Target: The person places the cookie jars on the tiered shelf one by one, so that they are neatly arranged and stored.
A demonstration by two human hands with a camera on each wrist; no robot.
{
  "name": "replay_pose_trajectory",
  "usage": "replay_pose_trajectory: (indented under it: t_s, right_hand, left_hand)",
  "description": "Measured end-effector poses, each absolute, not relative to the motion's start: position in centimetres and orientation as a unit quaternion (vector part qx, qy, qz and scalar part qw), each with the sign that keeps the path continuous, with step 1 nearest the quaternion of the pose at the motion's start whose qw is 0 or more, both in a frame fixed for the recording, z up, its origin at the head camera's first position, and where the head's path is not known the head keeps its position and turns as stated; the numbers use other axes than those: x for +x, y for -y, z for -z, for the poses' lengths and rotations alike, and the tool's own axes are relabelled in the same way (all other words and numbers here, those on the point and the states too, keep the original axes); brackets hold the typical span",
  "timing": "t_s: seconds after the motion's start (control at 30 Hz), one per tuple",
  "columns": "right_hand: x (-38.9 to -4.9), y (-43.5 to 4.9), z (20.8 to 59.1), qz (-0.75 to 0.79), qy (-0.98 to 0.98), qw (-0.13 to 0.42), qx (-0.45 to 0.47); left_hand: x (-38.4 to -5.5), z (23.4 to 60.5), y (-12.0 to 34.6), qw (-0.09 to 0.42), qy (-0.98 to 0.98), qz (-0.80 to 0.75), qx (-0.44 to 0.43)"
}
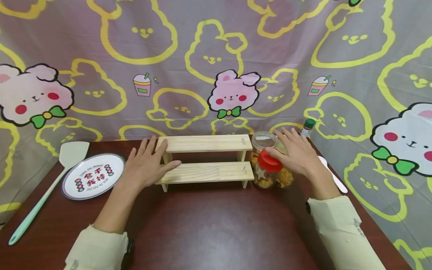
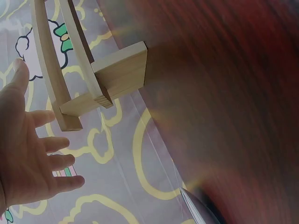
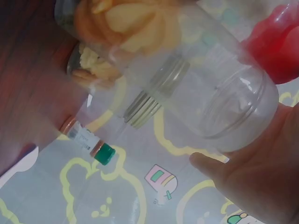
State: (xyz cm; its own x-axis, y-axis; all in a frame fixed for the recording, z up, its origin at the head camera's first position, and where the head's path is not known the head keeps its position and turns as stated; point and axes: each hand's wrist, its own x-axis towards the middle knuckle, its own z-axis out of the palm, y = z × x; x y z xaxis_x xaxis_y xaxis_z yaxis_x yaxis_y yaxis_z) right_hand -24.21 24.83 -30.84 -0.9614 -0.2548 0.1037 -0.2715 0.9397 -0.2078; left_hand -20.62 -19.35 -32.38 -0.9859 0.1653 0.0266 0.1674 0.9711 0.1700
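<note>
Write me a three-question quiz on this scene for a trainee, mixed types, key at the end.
1. True or false: the plate lies between the spatula and the wooden shelf.
2. What colour is the cap on the small bottle? A) red B) green C) white
3. Which of the person's hands is nearer the red-lidded jar?

Key: 1. True. 2. B. 3. The right hand.

Pale wooden two-tier rack [image 1: 205, 169] upright on the table [image 1: 216, 225], lower step in front, left hand [image 1: 145, 164] just by its left end, red-lidded clear jar [image 1: 267, 172] of snacks standing beside its right end, second clear jar [image 1: 261, 144] behind, right hand [image 1: 297, 150] at the jars
</note>
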Motion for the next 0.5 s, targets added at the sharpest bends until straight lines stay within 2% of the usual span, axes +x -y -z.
replay_pose_trajectory:
  t_s: [0.17, 0.5]
  right_hand:
    - [-24.1, -25.4, 30.8, -0.124, 0.982, 0.044, 0.134]
    - [-23.5, -26.4, 31.6, -0.174, 0.974, 0.045, 0.139]
  left_hand:
    - [-20.4, 32.4, 19.4, 0.015, 0.992, 0.092, -0.085]
    - [-19.9, 32.9, 20.2, 0.067, 0.983, 0.146, -0.091]
